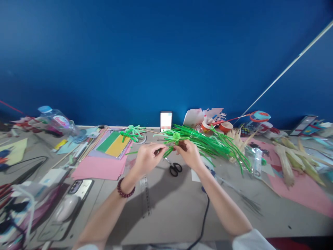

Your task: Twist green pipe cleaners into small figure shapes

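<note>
Between my hands is a green pipe-cleaner figure (176,136) with a coiled middle and several thin stems sticking out. My left hand (151,155), a beaded bracelet on its wrist, pinches a green stem at the figure's lower left. On the other side my right hand (187,151) grips the figure's lower part with thumb and fingers. The exact grip is partly hidden by the fingers. Black-handled scissors (176,169) lie on the table just below. A second green pipe-cleaner piece (132,133) rests to the left.
A bundle of green pipe cleaners (215,142) spreads at the right. Coloured paper (100,167) lies left, near a phone (66,208) and a plastic bottle (61,121). A clear ruler (145,196) and dark cable (204,218) lie in front. A lit screen (165,121) stands against the blue wall.
</note>
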`<state>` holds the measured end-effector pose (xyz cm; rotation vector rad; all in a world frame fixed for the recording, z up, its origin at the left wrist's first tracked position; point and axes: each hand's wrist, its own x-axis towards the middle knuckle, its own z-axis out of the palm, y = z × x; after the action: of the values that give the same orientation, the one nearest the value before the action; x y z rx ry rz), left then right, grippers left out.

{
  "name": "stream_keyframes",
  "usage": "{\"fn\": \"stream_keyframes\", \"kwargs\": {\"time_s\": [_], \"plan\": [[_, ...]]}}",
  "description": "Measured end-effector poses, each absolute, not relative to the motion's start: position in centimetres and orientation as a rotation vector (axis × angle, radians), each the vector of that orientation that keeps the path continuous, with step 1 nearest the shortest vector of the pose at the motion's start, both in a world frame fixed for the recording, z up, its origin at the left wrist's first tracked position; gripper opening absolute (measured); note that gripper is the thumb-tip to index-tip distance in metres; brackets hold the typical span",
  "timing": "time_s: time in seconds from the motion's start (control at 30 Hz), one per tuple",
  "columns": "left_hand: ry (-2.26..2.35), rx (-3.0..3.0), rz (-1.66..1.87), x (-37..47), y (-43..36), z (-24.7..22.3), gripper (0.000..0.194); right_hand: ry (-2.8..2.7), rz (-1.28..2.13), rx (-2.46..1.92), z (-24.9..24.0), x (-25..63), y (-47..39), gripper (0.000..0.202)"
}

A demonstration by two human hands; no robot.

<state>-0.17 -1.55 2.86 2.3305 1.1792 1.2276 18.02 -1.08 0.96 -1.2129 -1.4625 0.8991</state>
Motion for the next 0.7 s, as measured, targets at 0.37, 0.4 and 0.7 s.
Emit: {"fn": "stream_keyframes", "kwargs": {"time_s": [0.37,0.4,0.7], "plan": [[1.204,2.066,1.292,-0.7,-0.8,3.6,0.018,-1.29,1.231,-1.099,2.1,18.2,-1.0,0.025],[1.195,2.059,1.26,-0.7,-0.8,3.6,0.018,-1.261,1.268,-1.074,2.1,18.3,-0.9,0.027],[1.017,1.974,1.182,-0.4,-0.2,2.8,0.015,-1.053,1.644,-0.81,1.5,18.9,-1.1,0.024]]}}
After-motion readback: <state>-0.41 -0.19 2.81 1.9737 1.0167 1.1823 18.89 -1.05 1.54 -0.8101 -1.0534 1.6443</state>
